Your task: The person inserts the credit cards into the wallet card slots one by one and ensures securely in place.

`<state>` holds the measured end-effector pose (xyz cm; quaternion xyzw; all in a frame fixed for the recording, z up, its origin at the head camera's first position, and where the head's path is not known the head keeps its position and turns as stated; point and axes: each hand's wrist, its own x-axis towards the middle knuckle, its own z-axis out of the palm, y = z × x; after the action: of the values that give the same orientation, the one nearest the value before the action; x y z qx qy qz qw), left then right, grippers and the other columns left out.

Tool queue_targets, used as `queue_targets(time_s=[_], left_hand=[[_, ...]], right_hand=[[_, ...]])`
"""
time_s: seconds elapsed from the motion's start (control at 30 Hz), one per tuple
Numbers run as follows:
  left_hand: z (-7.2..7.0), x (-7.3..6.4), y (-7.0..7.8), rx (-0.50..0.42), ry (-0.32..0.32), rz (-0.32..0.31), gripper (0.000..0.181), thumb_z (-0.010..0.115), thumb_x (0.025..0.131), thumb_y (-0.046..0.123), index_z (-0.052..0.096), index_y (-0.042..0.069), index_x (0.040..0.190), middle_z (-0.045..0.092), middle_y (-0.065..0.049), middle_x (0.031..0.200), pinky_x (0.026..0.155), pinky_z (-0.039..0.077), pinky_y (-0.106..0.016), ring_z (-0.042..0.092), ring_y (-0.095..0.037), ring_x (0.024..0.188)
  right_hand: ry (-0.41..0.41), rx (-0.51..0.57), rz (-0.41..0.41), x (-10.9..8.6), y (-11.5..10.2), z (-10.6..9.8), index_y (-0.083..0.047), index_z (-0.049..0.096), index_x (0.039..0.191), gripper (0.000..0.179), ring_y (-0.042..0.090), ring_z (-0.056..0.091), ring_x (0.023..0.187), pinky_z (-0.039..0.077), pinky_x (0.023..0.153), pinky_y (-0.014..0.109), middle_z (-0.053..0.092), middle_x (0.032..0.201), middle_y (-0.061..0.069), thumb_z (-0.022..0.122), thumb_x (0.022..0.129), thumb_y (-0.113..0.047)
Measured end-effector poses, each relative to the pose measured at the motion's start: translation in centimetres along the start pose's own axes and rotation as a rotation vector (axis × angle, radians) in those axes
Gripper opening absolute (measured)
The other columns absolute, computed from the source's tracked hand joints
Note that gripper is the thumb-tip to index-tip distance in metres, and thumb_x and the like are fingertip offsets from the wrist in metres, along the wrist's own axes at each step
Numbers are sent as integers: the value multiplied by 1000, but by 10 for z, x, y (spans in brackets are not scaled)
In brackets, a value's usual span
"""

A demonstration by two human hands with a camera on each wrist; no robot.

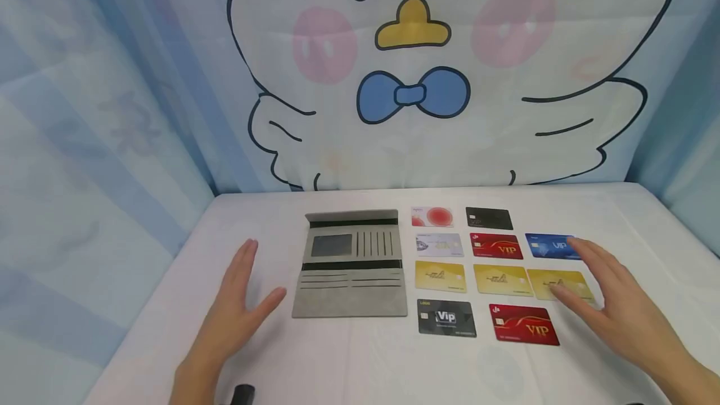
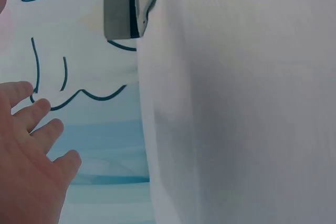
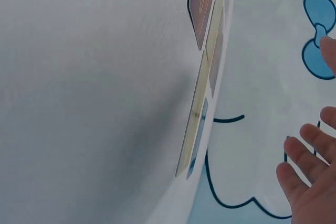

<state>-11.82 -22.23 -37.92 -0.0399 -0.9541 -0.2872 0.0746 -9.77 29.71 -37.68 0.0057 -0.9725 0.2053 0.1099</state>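
Observation:
In the head view a grey wallet (image 1: 349, 289) lies unfolded on the white table, its card slots and a dark window facing up. My left hand (image 1: 233, 305) hovers to its left, fingers extended, holding nothing; the left wrist view shows the same hand (image 2: 34, 156) with fingers spread. Over the cards at the right is my right hand (image 1: 624, 305), its fingers relaxed and nothing held. Its fingertips overlap a blue VIP card (image 1: 545, 246) and the rightmost gold card (image 1: 568, 286). In the right wrist view this hand (image 3: 315, 166) has its fingers apart.
Several more cards lie in rows right of the wallet, among them a black card (image 1: 489, 218), a grey Vip card (image 1: 446, 317) and red VIP cards (image 1: 524, 324). A patterned curtain (image 1: 416, 155) hangs behind the table (image 1: 349, 367). A small black object (image 1: 243, 394) shows at the bottom edge.

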Motion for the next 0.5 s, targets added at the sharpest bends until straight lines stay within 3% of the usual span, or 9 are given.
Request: queue_targets(time_s=[0.5], left_hand=[[29,19,9,-268,-18,4,91,70,81,43,13,28,150,13,-1,155,105,17,-61,12,-27,140]], right_hand=[[-47,46,-53,4,-23,11,-14,30,145,86,47,35,117,40,75,70,37,135,26,73,77,-44]])
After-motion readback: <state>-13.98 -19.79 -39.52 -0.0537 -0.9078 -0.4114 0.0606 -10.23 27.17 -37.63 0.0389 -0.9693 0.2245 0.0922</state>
